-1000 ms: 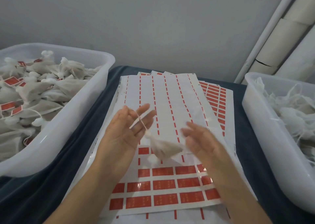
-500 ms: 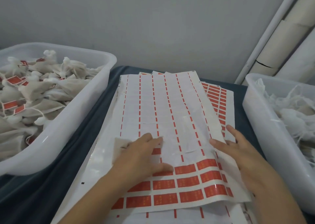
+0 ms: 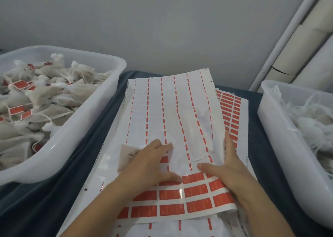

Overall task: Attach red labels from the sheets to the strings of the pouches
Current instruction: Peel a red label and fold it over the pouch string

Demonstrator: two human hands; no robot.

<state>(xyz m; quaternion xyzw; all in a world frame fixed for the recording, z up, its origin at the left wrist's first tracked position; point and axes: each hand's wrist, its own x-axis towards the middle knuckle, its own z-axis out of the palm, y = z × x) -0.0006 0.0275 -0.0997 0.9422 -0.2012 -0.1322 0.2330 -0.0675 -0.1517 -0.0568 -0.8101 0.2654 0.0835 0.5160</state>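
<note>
Two hands lie on the top label sheet [image 3: 173, 110] at centre of the dark blue surface [image 3: 45, 197]. Left hand [image 3: 151, 163] lies palm down, fingers straight & loosely spread, pressing a beige pouch [image 3: 126, 155] flat onto the sheet's left part; pouch sticks out left of the hand. Can't make out its string. Right hand [image 3: 228, 166] holds the sheet's right edge: thumb on top pointing left, fingers along the edge, tips partly tucked under the paper. Sheet is mostly peeled, w/ red labels [image 3: 196, 191] left only in the near rows, just below both hands. More sheets lie under it, one w/ full red rows showing at right [image 3: 232, 108]. White tub at left [image 3: 86, 134] holds pouches w/ red labels on. White tub at right [image 3: 281, 134] holds pouches w/ loose white strings.
</note>
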